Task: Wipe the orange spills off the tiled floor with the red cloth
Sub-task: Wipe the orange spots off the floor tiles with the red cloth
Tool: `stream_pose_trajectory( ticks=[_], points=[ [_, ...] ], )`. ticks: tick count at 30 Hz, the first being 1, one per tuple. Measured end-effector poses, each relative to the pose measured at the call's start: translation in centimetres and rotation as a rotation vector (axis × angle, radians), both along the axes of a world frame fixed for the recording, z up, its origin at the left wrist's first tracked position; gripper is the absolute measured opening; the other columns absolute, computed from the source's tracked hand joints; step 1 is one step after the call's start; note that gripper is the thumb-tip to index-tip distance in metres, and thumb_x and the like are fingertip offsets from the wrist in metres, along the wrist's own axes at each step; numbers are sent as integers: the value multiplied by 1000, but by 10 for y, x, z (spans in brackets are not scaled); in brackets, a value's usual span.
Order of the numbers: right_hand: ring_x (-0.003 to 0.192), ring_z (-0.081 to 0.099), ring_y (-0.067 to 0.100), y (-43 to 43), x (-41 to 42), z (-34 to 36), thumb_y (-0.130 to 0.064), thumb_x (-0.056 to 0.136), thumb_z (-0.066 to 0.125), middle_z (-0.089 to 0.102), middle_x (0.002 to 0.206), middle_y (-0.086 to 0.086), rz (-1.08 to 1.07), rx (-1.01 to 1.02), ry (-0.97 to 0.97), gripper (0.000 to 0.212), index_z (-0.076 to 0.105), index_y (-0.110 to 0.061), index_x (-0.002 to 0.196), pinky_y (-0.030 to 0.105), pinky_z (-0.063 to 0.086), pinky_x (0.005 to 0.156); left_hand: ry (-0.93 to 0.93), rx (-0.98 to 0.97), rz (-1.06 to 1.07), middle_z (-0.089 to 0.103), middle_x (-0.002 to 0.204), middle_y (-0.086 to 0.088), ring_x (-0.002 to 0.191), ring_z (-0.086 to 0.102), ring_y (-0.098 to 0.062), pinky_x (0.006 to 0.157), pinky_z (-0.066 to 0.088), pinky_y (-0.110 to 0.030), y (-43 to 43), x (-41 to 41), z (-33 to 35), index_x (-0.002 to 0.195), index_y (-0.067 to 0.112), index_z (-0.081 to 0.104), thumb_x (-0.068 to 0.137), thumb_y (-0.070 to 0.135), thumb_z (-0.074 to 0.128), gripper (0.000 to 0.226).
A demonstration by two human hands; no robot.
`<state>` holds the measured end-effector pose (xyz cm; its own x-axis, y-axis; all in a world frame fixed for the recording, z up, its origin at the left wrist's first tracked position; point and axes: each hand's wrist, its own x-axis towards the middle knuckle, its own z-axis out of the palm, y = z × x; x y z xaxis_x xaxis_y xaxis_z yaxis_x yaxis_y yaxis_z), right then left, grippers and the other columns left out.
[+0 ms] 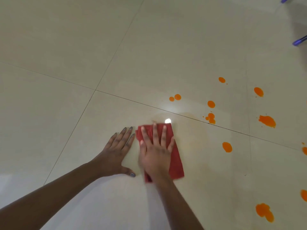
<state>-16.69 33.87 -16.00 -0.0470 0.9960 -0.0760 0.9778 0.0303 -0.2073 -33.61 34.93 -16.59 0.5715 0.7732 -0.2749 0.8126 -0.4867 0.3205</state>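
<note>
A folded red cloth (176, 161) lies flat on the cream tiled floor (83, 47). My right hand (154, 151) presses on it with straight, spread fingers. Just left of the cloth, my left hand (116, 151) rests flat on the bare tile, fingers straight. Several orange spills dot the floor to the right: a pair of drops (175, 97), a cluster (211, 118), a large splash (267, 121), a spot (227, 146) and a big blotch (264, 212). A faint orange smear (191, 117) shows past the cloth.
Dark grout lines (116, 95) cross the floor. Two blue-purple objects (299, 41) stand at the top right edge, another one (284, 0) above. More orange spots sit at the right edge (304, 150).
</note>
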Motion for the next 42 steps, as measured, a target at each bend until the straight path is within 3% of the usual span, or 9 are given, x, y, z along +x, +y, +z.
stream_pose_trajectory(
  ticks=[4,7,11,14,18,23,26,34,42],
  points=[
    [144,-7,28,65,49,-4,-44,98,18,-3,159,-5,-166,-108,-73,49,6,-45,146,56,0,113,-23,33,-2,-25,152,-3,138,-22,-19,110,-15,-32,4,-4,4,146,13,-9,62,89,39,122],
    [144,5,33,21,39,-4,-40,97,26,11,158,2,-425,7,-56,50,17,-40,146,61,8,110,8,32,78,-27,149,-6,136,-29,-17,111,-15,-37,23,-18,10,142,15,-17,57,93,30,125],
    [138,27,37,-6,-36,-2,-41,85,38,34,150,2,-44,14,37,52,40,-41,137,63,19,107,78,1,60,-36,145,-6,131,-37,-18,109,-19,-38,36,-28,6,136,23,-34,52,97,22,125],
    [144,8,31,78,-28,-2,-40,93,30,13,157,-4,85,-28,-40,51,23,-46,143,60,8,111,69,-21,83,-39,143,-3,130,-38,-15,106,-24,-32,35,-27,6,137,19,-30,48,97,20,128],
    [144,-9,27,91,22,-3,-40,98,23,-3,159,-5,-285,-96,-28,51,6,-44,146,57,-3,112,46,12,91,-36,145,-3,132,-35,-15,107,-21,-34,34,-28,6,141,18,-22,55,94,29,126],
    [138,26,38,14,-39,0,-39,86,32,33,151,4,-166,-52,31,54,40,-35,139,62,15,106,58,5,91,-43,143,-3,131,-37,-17,107,-21,-36,34,-26,5,136,27,-28,52,96,18,118],
    [144,9,32,69,-37,-1,-42,92,25,15,157,-3,36,-49,-43,51,25,-43,143,59,6,110,82,-13,94,-44,141,-2,129,-40,-15,108,-20,-36,34,-27,7,139,20,-29,55,92,28,124],
    [143,-17,27,30,0,11,-46,98,13,-18,156,-6,-276,-257,-96,51,-9,-44,144,53,-6,113,100,-48,93,-36,146,-5,131,-36,-18,112,-15,-39,34,-24,19,143,14,-20,55,90,31,127],
    [136,32,37,-23,-16,6,-47,91,29,33,150,5,56,-69,-71,49,34,-41,139,56,22,108,112,-67,241,-39,141,-2,129,-38,-19,107,-20,-37,35,-66,20,137,14,-29,36,100,10,138]
  ],
)
